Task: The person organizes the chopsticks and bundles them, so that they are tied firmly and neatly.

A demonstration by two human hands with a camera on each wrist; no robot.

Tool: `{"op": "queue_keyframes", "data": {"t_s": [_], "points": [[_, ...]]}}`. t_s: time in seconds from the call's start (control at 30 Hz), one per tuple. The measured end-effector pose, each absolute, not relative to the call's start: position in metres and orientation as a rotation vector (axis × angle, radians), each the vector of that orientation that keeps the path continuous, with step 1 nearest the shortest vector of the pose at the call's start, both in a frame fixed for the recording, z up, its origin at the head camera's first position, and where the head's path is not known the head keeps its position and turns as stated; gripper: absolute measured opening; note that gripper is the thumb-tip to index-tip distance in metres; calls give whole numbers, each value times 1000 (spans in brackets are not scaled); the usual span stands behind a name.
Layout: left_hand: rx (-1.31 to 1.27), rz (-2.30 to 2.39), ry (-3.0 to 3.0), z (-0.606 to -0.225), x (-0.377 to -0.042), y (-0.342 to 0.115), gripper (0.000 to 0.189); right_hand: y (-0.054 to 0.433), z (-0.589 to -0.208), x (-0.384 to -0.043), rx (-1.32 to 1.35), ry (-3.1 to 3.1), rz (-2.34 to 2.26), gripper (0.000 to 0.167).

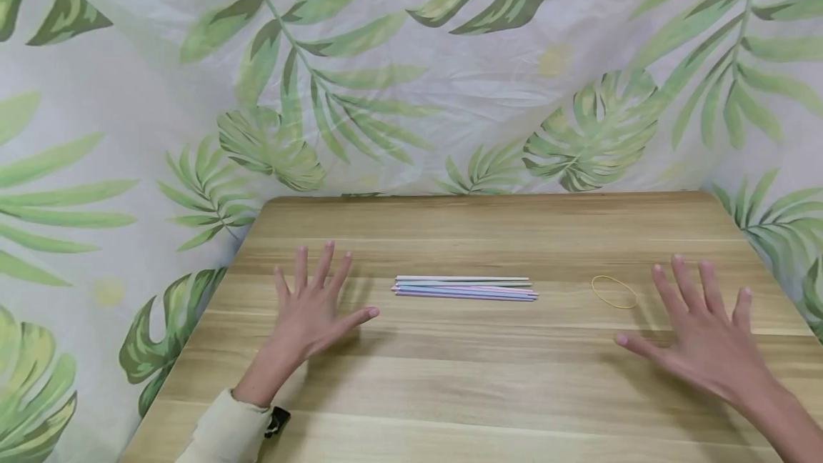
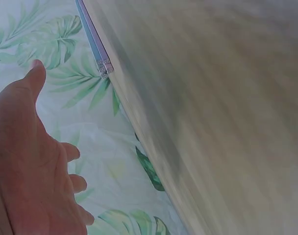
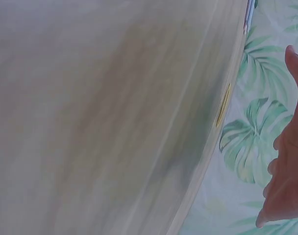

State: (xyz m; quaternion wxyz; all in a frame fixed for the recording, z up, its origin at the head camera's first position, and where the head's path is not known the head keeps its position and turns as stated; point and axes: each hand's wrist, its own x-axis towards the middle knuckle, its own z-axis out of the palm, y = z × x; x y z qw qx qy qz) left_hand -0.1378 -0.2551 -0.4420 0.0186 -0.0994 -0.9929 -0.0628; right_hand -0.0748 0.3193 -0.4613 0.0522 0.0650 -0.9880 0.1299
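Several slim pastel pencils (image 1: 463, 289) lie side by side in a loose row on the wooden table. Silver bands show at their near ends in the left wrist view, where part of the pencils (image 2: 97, 41) appears. My left hand (image 1: 308, 320) is spread over the table to their left, touching none of them. To the pencils' right lies a thin yellow rubber band (image 1: 604, 276), seen edge-on as the band (image 3: 223, 105) in the right wrist view. Beyond it on the right, my right hand (image 1: 714, 349) hovers with fingers spread and holds nothing.
The wooden table (image 1: 450, 391) has rounded far corners. Behind and beside it hangs a pale cloth (image 1: 476, 70) printed with green leaves. A black strap piece (image 1: 277, 421) shows at the left sleeve (image 1: 228, 427).
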Motion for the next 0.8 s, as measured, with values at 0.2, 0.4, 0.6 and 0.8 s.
{"op": "queue_keyframes", "data": {"t_s": [0.2,0.4,0.6,0.8], "points": [[-353,-174,-3073,-441,-146,-242,109,304,-459,-86,258,-3003,414,123],[-397,-175,-3072,-441,-154,-228,110,289,-458,-96,322,-2981,414,125],[-447,-170,-3083,-444,-161,-213,110,274,-457,-106,381,-2975,439,124],[-493,-170,-3083,-445,-169,-201,110,255,-456,-121,457,-2948,440,121]]}}
